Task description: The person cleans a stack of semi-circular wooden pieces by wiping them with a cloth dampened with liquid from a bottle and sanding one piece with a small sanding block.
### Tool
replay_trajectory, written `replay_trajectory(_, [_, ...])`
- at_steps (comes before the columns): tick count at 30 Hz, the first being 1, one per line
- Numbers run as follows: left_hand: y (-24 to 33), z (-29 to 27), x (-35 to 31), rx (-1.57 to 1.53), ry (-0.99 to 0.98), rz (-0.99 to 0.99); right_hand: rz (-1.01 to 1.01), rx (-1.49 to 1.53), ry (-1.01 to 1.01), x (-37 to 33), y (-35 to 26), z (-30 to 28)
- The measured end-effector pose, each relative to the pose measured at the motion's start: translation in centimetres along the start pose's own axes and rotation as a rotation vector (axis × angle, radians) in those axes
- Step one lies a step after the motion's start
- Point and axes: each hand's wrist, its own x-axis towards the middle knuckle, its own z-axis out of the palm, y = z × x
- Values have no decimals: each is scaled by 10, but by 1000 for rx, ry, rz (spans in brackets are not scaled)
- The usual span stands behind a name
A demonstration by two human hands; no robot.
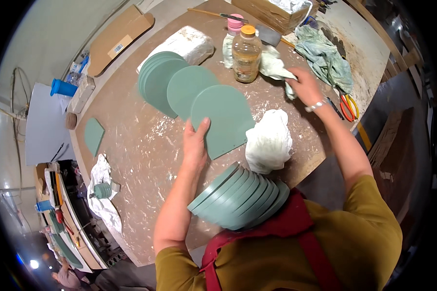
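My left hand [195,141] grips the lower left edge of a flat green rounded plate [223,119], thumb on top; its lower edge is straight. Partly under that plate lies a second green plate [192,87], beside a fanned pile of similar plates [161,80]. Over at the right, my right hand [306,86] is closed on a stained white rag [276,65], which trails behind a clear bottle [246,60] with an orange cap. A bunched white cloth [269,140] rests right of the held plate. Nearest my body leans a row of green plates [238,199].
A white wrapped block [184,46] sits behind the pile. Pink tubs [235,23] and a cardboard box [277,14] stand at the far side. A greenish rag [323,58] and orange-handled pliers [348,106] lie rightward. One green offcut [93,136] is at the left.
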Motion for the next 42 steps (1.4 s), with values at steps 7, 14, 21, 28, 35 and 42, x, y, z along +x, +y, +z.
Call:
replay_trajectory(7, [15, 14, -14, 212, -1, 99, -675, 57, 6, -35, -144, -4])
replay_trajectory(14, [14, 23, -18, 492, -120, 264, -684, 185, 91, -19, -144, 61])
replay_trajectory(21, [14, 22, -12, 356, -117, 201, -158, 643, 31, -34, -121, 59])
replay_trajectory(28, [7, 16, -13, -3, -51, 81, 116, 644, 67, -32, -43, 72])
replay_trajectory(35, [16, 26, -20, -24, -88, -2, -547, 227, 96, -24, -144, 33])
replay_trajectory(42, [0, 14, -20, 20, -120, -22, -70, 647, 111, -20, -97, 62])
